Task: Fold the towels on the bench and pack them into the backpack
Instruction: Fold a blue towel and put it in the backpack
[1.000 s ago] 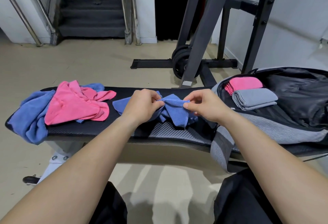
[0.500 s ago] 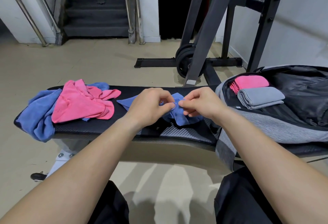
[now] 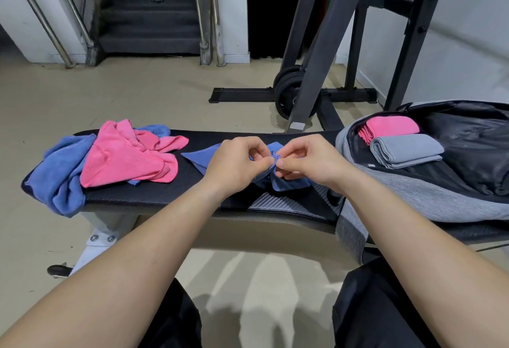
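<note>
The counter (image 3: 154,196) is covered in black, matt, finely ribbed padding, and a grey patch with a woven, carbon-like pattern is seen at its near edge. The central blue towel (image 3: 198,156), the crumpled pink towel (image 3: 124,160) and the left blue towel (image 3: 55,174) are made of soft, matt, fuzzy cloth with stitched hems. The backpack (image 3: 413,196) at the right is faced in grey heathered woven fabric, and its black lining (image 3: 468,149) is seen to be smooth and faintly glossy. The folded grey towel (image 3: 405,149) and folded pink towel (image 3: 394,126) inside are of similar matt cloth. The rack (image 3: 322,44) at upper right is finished in matt black metal; the floor (image 3: 110,94) is smooth with a dull sheen.
</note>
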A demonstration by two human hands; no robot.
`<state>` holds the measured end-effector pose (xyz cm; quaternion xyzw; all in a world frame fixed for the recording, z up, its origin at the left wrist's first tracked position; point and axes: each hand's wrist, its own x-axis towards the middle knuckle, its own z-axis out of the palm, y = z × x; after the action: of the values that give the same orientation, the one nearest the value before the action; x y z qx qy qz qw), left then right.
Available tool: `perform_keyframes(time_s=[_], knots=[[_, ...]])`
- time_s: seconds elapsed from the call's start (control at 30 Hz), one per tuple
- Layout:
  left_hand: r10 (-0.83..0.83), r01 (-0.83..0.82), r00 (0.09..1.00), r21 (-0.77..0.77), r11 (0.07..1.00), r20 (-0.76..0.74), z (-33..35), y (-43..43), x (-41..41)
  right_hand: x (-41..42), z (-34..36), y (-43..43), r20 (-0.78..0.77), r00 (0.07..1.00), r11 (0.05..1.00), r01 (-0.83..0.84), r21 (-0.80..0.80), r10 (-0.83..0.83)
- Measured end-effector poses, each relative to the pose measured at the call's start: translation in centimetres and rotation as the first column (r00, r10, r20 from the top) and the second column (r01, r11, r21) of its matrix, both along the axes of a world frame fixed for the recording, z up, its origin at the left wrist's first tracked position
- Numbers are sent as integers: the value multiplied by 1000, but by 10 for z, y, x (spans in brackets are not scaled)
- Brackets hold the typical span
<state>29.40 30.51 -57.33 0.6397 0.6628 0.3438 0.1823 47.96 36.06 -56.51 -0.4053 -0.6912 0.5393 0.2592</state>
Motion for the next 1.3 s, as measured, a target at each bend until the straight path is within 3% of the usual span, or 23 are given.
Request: perform_keyframes(time_s=[0.17,0.37,0.63,0.77,0.9,1.13,1.23,1.3], knots=[[10,-9,998,22,1000,-57,0,1,0,0,0,-1,-14,1000,997,0,75,1],[-1,22,923,50,999,-385,10,0,-2,5,1,7,154,987,972,2,235,-39],[67,-24,890,100,995,-451,23,-5,-1,4,68,37,300,882,753,87,653,-362],[-60,87,923,55,995,-379,26,-16,18,-4,109,52,275,837,641,112,760,-473],[-264,236,937,-141,961,-228,24,-27,26,-7,129,49,241,896,646,64,760,-373],[76,-81,996,107,991,54,25,-12,-9,-9,121,33,394,904,721,-161,674,-166],[63,-83,988,139,987,141,27,-8,-5,-15,119,24,409,907,739,-210,640,-96],[23,-38,993,122,992,119,25,-7,2,-19,118,21,394,916,743,-212,635,-76]])
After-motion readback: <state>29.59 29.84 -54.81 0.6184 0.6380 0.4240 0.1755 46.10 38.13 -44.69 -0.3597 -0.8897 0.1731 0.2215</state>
